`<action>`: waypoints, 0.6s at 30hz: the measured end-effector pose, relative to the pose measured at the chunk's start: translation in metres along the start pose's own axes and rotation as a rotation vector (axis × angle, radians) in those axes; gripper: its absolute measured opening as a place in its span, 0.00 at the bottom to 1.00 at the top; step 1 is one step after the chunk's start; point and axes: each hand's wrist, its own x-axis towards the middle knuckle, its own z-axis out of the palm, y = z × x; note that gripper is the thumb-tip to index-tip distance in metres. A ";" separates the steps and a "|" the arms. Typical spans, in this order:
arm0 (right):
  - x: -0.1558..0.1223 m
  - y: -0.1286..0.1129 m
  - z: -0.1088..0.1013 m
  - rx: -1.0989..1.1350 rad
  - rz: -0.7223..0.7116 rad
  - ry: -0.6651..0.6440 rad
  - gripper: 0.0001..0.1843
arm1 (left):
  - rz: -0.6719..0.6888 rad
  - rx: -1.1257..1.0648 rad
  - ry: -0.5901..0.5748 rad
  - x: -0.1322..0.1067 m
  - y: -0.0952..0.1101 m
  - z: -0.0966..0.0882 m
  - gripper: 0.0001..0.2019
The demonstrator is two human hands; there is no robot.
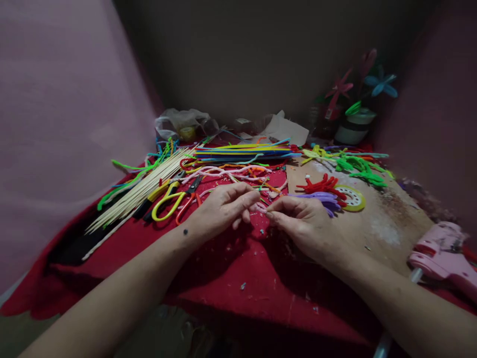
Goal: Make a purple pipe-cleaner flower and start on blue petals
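Red cloth (223,271) covers the tabletop. Between the hands, a small pink chenille stem piece (258,208) looks fuzzy, thin and partly hidden — apparently only partway shaped. Right thumb and forefinger of the right hand (303,223) pinch its end; the left hand (223,209) curls close, its grip unclear. Beyond the right hand, purple stems (322,200) are already looped — the straight bundle (242,151) past both hands seems unworked.

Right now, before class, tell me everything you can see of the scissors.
The scissors have one yellow and one red handle loop, plastic-looking, with dark, metal-looking blades. They lie on the red cloth, left of the left hand, blades pointing away. Pliers lie close beside them; whether the two touch, or whether the blades are fully shut, I can't tell.
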 end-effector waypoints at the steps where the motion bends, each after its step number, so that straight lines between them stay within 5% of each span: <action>1: 0.000 0.001 0.001 0.013 0.005 -0.001 0.07 | 0.051 0.020 -0.003 -0.001 0.000 0.000 0.12; 8: 0.000 0.003 0.002 0.046 0.021 0.007 0.07 | 0.487 0.422 0.077 -0.001 -0.012 0.003 0.01; 13: 0.002 0.003 0.003 0.027 0.053 -0.017 0.06 | 0.760 0.725 0.160 -0.001 -0.022 0.006 0.05; 18: 0.005 0.001 0.003 0.088 0.184 -0.061 0.07 | 0.833 1.047 0.164 -0.001 -0.025 0.007 0.09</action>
